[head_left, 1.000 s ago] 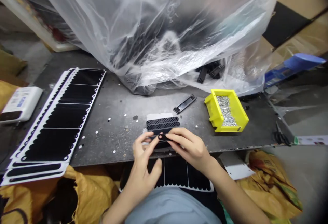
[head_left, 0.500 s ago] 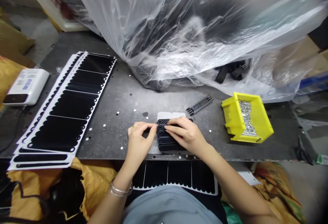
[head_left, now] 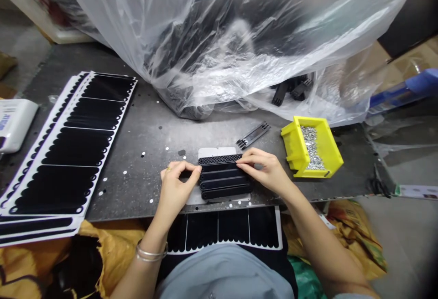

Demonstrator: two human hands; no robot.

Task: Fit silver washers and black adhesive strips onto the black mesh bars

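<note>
Several black plastic bars (head_left: 226, 183) lie side by side on a pale plate (head_left: 208, 152) in front of me. The farthest bar (head_left: 219, 159) has a lattice-like top, while the nearer ones look smooth. My left hand (head_left: 177, 184) is closed in a pinch at the left end of a thin black strip (head_left: 219, 167), just below the lattice top. At the strip's right end my right hand (head_left: 267, 167) pinches with thumb and index finger. How firmly the fingertips grip the strip is hard to see.
Sheets of black stickers (head_left: 73, 146) are stacked at left; another sheet (head_left: 232, 229) lies on my lap. A yellow bin (head_left: 294, 148) of small metal parts stands at right. One loose black bar (head_left: 253, 135) lies beyond the plate. Clear plastic sheeting (head_left: 212, 62) covers the back; scissors (head_left: 379, 185) lie far right.
My right hand has slid rightward from over the bars to their right end, uncovering them. The left hand stays at the left end. The whole view has shifted slightly.
</note>
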